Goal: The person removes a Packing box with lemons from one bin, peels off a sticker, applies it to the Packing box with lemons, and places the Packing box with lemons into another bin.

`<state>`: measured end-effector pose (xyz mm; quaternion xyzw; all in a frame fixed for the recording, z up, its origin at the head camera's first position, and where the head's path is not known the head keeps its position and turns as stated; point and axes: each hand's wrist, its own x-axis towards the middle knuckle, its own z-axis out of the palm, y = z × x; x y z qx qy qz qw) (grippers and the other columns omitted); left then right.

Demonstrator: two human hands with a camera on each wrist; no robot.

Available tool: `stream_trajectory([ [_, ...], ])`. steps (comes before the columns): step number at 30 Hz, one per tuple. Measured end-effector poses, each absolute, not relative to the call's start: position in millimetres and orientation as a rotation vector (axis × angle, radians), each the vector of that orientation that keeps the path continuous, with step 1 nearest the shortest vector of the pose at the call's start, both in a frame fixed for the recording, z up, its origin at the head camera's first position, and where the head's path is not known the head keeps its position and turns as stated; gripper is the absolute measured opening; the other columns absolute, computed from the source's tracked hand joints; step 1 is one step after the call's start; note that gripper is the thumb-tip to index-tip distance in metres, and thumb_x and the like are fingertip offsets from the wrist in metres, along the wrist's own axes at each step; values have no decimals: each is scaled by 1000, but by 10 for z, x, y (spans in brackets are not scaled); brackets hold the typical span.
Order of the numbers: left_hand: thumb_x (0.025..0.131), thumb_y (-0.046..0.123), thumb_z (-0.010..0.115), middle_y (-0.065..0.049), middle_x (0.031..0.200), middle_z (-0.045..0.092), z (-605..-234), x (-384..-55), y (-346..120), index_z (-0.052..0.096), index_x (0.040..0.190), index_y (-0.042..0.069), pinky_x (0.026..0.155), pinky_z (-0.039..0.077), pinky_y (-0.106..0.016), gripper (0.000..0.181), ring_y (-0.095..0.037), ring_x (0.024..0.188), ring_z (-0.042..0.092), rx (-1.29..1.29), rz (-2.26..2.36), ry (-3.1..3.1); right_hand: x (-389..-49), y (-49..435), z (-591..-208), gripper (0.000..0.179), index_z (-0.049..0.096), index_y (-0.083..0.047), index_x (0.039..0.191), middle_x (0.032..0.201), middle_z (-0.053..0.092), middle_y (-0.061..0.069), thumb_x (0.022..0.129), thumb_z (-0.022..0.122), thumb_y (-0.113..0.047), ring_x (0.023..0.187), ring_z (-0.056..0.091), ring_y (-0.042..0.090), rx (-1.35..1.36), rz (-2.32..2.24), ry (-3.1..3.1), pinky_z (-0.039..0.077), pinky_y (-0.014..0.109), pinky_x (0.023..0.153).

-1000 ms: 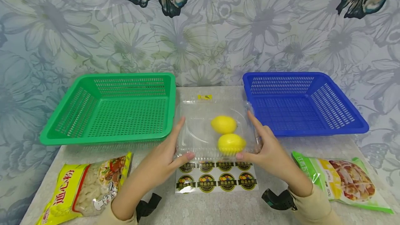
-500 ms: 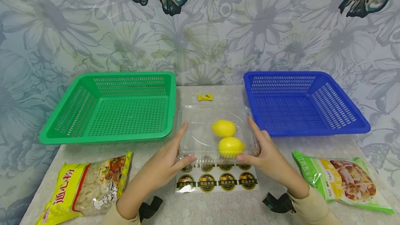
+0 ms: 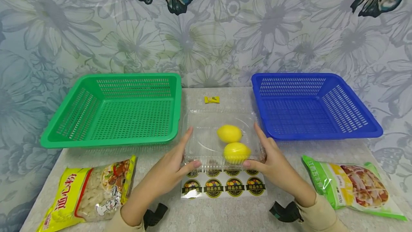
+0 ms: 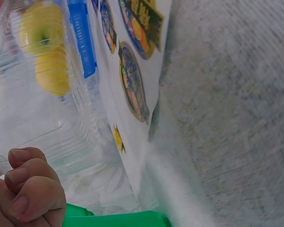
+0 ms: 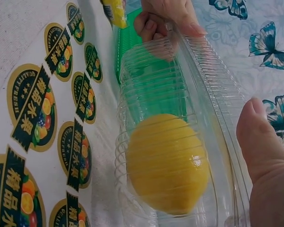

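Note:
A clear plastic clamshell box (image 3: 203,139) is between my two hands, its lid down. Inside, toward its right side, lie two lemons, a rear one (image 3: 229,133) and a front one (image 3: 236,153). My left hand (image 3: 172,164) grips the left side, with the thumb on the front rim and several curled fingers (image 4: 35,184) beside the box. On the right side, my right hand (image 3: 271,158) holds it the same way; its thumb (image 5: 258,137) lies by the rim. Under the box's front edge is a sheet of round fruit stickers (image 3: 223,188), partly covered.
A green basket (image 3: 111,140) stands at the back left and a blue basket (image 3: 325,134) at the back right. A yellow bag of pasta (image 3: 88,192) lies left, a green-and-white food bag (image 3: 354,185) right. Behind the box is a small yellow packet (image 3: 212,100).
Both hands have brought the box slightly down and toward me. The small yellow packet, earlier seen through the box's back edge, now shows beyond it. The lemons stay inside.

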<state>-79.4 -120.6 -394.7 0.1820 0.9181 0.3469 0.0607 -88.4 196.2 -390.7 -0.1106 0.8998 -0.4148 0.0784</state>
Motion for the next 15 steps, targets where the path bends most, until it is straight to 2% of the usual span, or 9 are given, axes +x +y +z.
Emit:
stream_trajectory([
  [6,95,61,51,-1,166,12,-3979,-794,-1189,-10,157,40,116,32,-55,90,-33,148,29,538,1074,2755,-881,1969,-3959,109,2,-37,160,106,43,17,82,79,-36,68,42,13,-330,-1235,2691,45,23,61],
  [15,96,62,47,2,167,7,-4047,-858,-1172,-10,158,37,116,31,-55,87,-31,149,28,514,1102,2742,-925,1965,-4029,99,4,-31,161,101,42,14,89,73,-36,65,39,10,-362,-1215,2730,43,21,59],
])
